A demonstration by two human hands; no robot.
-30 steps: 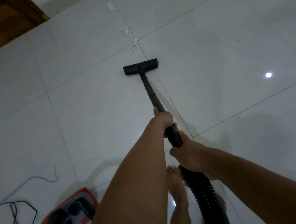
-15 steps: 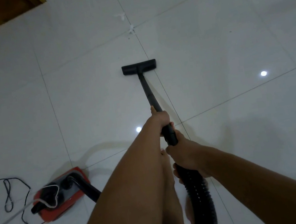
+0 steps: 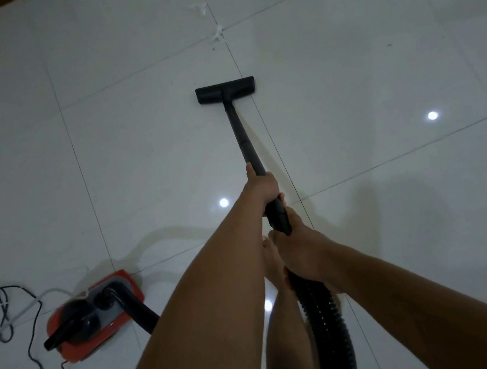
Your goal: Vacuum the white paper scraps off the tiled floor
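The tiled floor (image 3: 132,138) is glossy and smooth, mirroring round lights. The paper scraps (image 3: 216,33) in the upper middle look white and crumpled. The wand (image 3: 240,133) and floor head (image 3: 226,91) are matt black plastic, the hose (image 3: 322,309) ribbed. The vacuum body (image 3: 97,317) at lower left is red plastic, slightly shiny.

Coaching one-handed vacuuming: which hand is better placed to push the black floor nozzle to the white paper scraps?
Probably left: the left hand grips the black rigid wand nearer the black floor nozzle; the right hand holds the rear, by the ribbed hose.
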